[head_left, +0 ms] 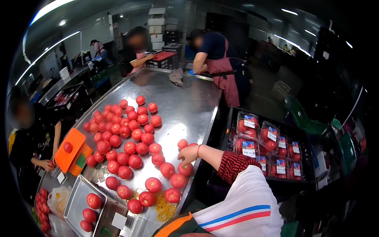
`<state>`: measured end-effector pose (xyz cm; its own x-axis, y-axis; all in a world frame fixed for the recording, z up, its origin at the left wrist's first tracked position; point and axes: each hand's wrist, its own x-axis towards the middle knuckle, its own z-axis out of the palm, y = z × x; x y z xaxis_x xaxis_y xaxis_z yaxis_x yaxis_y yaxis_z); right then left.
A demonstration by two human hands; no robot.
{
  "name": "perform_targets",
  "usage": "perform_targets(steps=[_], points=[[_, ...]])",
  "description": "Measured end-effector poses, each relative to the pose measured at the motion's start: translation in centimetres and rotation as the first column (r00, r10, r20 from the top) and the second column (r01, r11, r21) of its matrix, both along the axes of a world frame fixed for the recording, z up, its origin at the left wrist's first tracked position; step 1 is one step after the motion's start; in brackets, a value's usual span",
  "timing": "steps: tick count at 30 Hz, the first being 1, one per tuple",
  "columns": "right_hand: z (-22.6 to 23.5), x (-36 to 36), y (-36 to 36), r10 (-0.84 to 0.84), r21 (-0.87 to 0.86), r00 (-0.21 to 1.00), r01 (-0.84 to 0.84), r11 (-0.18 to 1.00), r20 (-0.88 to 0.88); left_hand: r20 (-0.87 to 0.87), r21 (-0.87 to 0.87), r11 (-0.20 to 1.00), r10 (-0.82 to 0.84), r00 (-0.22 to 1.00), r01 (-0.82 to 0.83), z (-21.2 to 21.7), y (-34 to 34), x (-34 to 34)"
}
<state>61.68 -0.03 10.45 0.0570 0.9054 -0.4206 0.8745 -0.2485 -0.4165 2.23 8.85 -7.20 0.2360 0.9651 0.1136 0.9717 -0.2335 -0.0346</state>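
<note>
My right hand [188, 154] reaches out over the near right edge of the steel table [185, 102], fingers apart and holding nothing. It hovers between two red tomatoes, one [182, 143] just beyond it and one [185, 169] just below it. My forearm wears a red-and-black striped cuff under a white sleeve with blue and red stripes. A large spread of loose tomatoes [122, 130] covers the table's left and middle. My left hand is out of view.
An orange scale [71, 152] with one tomato and a metal tray [77, 197] with three tomatoes stand at the near left. Yellow rubber bands [164, 207] lie by the edge. A black crate [300, 136] of packed tomato boxes stands to the right. Other people work around the table.
</note>
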Motion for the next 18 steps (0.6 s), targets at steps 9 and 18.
perform_targets(steps=[9,18], points=[[0.8,-0.4,-0.3,-0.017,-0.025,1.0,0.018,1.0,0.025,0.031,0.144,0.989,-0.025,0.999,0.02,-2.6,1.2,-1.3],[0.6,0.4,0.6,0.045,0.041,0.998,-0.046,0.998,0.045,0.082,0.31,0.95,-0.055,0.995,0.027,-2.6,1.5,-1.3]])
